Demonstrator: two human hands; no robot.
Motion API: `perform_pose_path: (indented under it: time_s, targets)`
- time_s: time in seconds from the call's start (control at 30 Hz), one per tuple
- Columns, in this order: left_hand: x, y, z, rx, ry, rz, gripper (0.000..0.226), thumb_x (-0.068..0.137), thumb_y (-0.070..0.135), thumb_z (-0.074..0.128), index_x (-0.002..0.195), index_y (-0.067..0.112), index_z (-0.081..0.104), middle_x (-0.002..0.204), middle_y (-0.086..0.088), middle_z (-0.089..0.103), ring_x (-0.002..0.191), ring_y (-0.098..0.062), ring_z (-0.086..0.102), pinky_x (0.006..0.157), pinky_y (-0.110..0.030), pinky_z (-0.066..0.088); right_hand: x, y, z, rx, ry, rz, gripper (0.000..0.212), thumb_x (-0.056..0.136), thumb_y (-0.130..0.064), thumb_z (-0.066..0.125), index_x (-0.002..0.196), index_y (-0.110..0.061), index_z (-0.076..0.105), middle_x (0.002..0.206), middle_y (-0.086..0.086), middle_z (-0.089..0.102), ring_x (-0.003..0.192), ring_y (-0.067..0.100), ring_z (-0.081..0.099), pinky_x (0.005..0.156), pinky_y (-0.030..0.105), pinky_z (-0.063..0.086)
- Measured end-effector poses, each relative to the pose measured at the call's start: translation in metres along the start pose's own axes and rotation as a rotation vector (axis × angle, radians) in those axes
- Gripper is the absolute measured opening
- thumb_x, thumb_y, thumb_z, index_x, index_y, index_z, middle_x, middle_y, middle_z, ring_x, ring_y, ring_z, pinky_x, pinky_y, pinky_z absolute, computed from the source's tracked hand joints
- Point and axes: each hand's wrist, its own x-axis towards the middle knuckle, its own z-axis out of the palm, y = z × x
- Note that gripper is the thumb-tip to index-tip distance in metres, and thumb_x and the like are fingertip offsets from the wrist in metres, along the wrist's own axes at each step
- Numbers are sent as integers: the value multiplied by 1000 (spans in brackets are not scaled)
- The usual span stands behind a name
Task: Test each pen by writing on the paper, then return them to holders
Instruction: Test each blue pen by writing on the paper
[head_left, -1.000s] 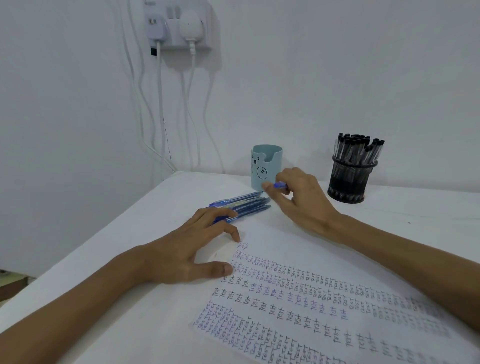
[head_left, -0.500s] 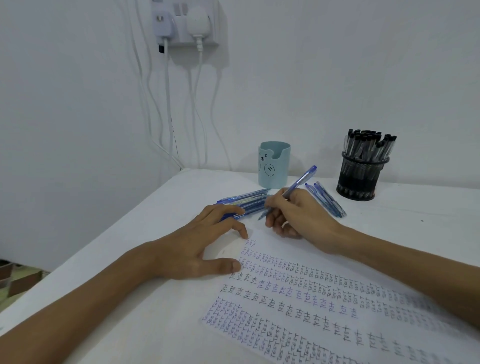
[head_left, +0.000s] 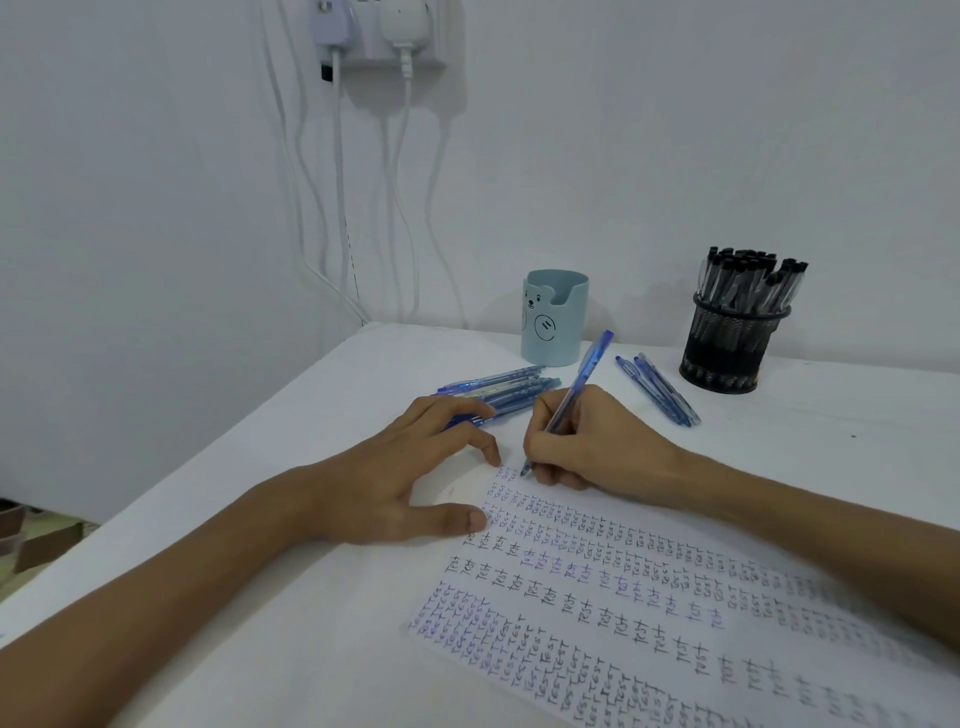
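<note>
1. Fingers of the right hand grip a blue pen, its tip on the paper at the top-left corner.
2. Left hand lies spread and relaxed on the tabletop, thumb tip at the paper's edge.
3. Loose blue pens lie near the light-blue bear holder; more blue pens lie by the black mesh holder.

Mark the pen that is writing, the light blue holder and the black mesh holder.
writing pen (head_left: 583, 376), head view, on its upper barrel.
light blue holder (head_left: 558, 338), head view, on its front wall.
black mesh holder (head_left: 727, 348), head view, on its mesh wall.
</note>
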Motion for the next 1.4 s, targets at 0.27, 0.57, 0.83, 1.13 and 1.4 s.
perform_pose_path:
  time_s: [0.27,0.57,0.83,1.13,1.4]
  targets:
    - [1,-1,1,10,17,13,48,95,52,69,137,40,50,159,18,25,154,-4,12,125,-30,21,3,6,6,-1,79,-28,13,83,-10,70,72,-8,64,59,9,67,56,14,54,59,25,44]
    - [1,-1,1,18,14,24,47,95,54,68,136,41,49,157,18,26,153,-5,14,125,-33,23,-2,5,5,0,67,-85,11,84,-4,70,74,-3,65,61,13,68,57,18,57,61,30,49]
    - [1,-1,1,17,15,16,47,95,55,68,135,43,49,157,18,26,152,-5,14,125,-35,24,-2,4,5,-2,46,-90,13,84,-4,71,73,-7,66,61,12,68,58,17,58,65,35,50]
    - [1,1,1,20,8,6,47,95,53,68,136,42,49,159,19,24,153,-3,11,125,-30,21,-2,4,6,-25,68,-80,12,84,-6,71,73,-7,65,63,14,68,61,20,58,68,40,51]
    - [1,1,1,20,6,-4,47,95,52,68,136,41,49,158,21,24,153,-1,10,123,-26,19,-1,2,5,-38,80,-43,12,85,-8,69,75,-2,65,59,9,67,54,12,52,58,22,43]
